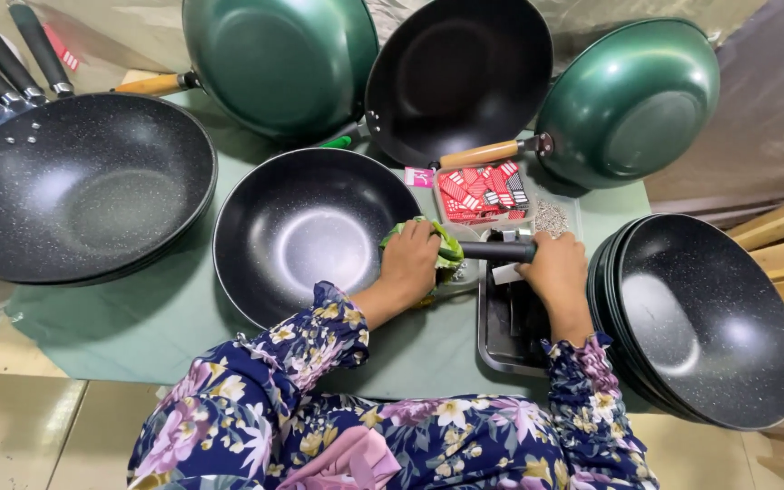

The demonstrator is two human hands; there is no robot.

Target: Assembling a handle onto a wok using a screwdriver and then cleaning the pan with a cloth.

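A black speckled wok [306,238] lies in front of me on the green cloth [147,318]. My left hand [410,263] presses a green rag [449,245] against the wok's right rim, where the handle joins. My right hand [553,269] grips the black handle [498,250] that sticks out to the right of the rim, above a metal tray [501,349]. A small white tag hangs below the handle.
A large black wok [74,186] sits at left, a stack of black woks [705,318] at right. Two green woks [279,59] [632,100] and a black one [455,77] lean at the back. A box of red packets [483,192], small screws [551,218], spare handles [2,63].
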